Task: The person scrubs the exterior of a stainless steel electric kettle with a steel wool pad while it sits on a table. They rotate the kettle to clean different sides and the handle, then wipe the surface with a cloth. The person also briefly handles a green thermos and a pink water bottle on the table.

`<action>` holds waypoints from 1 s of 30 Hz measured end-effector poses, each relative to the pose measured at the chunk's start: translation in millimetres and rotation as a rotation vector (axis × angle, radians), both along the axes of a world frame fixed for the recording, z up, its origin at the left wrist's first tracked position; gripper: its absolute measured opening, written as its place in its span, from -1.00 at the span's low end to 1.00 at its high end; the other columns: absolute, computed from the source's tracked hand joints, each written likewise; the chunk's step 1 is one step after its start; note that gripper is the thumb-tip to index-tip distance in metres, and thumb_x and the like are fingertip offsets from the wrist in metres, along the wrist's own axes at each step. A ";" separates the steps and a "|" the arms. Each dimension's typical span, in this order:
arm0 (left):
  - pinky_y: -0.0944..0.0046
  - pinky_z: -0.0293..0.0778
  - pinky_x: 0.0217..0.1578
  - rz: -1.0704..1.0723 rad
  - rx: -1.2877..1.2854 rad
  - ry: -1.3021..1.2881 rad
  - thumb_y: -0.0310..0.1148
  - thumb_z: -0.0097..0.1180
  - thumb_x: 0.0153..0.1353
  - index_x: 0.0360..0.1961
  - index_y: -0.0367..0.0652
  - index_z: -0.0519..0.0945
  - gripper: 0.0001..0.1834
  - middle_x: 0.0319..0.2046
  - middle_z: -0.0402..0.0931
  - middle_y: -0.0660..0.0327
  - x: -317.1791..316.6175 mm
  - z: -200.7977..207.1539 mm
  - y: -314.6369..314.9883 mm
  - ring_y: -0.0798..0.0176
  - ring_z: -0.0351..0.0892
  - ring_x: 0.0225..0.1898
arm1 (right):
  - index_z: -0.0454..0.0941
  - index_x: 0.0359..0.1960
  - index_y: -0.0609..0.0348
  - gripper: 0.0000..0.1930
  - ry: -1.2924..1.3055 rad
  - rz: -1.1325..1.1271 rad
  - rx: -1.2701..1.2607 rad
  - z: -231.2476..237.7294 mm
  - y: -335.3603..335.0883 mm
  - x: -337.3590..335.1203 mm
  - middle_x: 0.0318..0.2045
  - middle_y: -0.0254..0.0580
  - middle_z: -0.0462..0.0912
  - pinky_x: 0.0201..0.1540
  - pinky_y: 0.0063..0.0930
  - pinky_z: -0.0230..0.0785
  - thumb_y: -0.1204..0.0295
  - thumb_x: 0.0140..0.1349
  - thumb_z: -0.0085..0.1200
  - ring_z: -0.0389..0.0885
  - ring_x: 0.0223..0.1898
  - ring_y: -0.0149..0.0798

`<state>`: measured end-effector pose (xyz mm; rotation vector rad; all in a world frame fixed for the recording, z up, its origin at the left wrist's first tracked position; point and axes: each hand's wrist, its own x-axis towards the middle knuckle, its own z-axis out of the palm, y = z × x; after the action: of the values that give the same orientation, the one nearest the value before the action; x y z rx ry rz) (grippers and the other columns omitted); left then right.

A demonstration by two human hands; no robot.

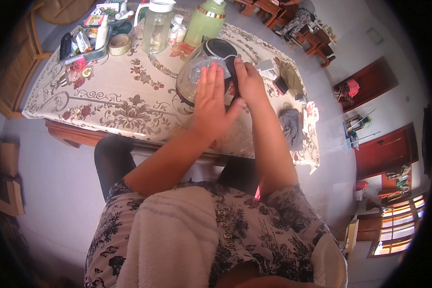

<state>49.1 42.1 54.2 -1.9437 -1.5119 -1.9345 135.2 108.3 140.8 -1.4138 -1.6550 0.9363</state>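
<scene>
A clear glass kettle [183, 80] with a black lid [220, 47] and a black handle stands tilted near the middle of the table's front side. My right hand [248, 82] is closed around the handle. Against the glass side lies my left hand [210, 98], fingers stretched out flat and thumb apart. Under and beside those fingers is a crinkled piece of clear plastic film [196, 73]. The kettle's underside is hidden, so I cannot tell whether it touches the cloth.
A flowered tablecloth [134, 110] covers the table. Behind the kettle stand a water pitcher [156, 33], small white bottles [177, 31] and a green thermos [206, 21]. Left are a tape roll [119, 45] and a filled tray [98, 55]; right, a phone [280, 85] and grey cloth [291, 127].
</scene>
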 end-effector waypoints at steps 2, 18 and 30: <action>-0.05 -0.12 0.36 0.024 0.013 -0.036 -0.22 0.06 0.27 0.34 -0.50 -0.02 -0.19 0.37 -0.10 -0.26 -9.1 -17.6 6.1 -0.28 -0.15 0.41 | 0.48 -0.14 0.33 -0.52 0.111 0.027 -0.041 -6.1 -0.1 3.4 -0.60 -0.22 0.50 -0.62 -0.51 0.36 0.04 0.34 -0.06 0.45 -0.68 -0.39; -0.03 -0.22 0.38 -0.016 -0.048 0.000 -0.21 -0.10 0.32 0.36 -0.44 -0.02 -0.27 0.40 -0.13 -0.17 -15.3 9.7 23.8 -0.29 -0.23 0.43 | 0.43 -0.19 0.32 -0.54 0.181 0.132 -0.026 -18.6 6.8 12.3 -0.55 -0.20 0.53 -0.60 -0.49 0.35 0.05 0.35 -0.09 0.46 -0.66 -0.39; 0.23 0.51 -0.14 0.097 -0.338 -0.069 -0.52 0.14 0.11 0.15 -0.28 0.40 -0.48 -0.03 0.44 -0.04 -66.3 -56.1 -3.3 -0.01 0.59 -0.18 | 0.43 -0.18 0.31 -0.53 0.147 0.049 -0.011 -10.4 -4.8 4.9 -0.64 -0.23 0.45 -0.63 -0.52 0.35 0.03 0.34 -0.09 0.42 -0.70 -0.39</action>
<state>-17.1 38.9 -1.9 -1.8866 -2.0265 -1.8219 140.1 103.4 130.4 -1.2847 -1.5836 1.0523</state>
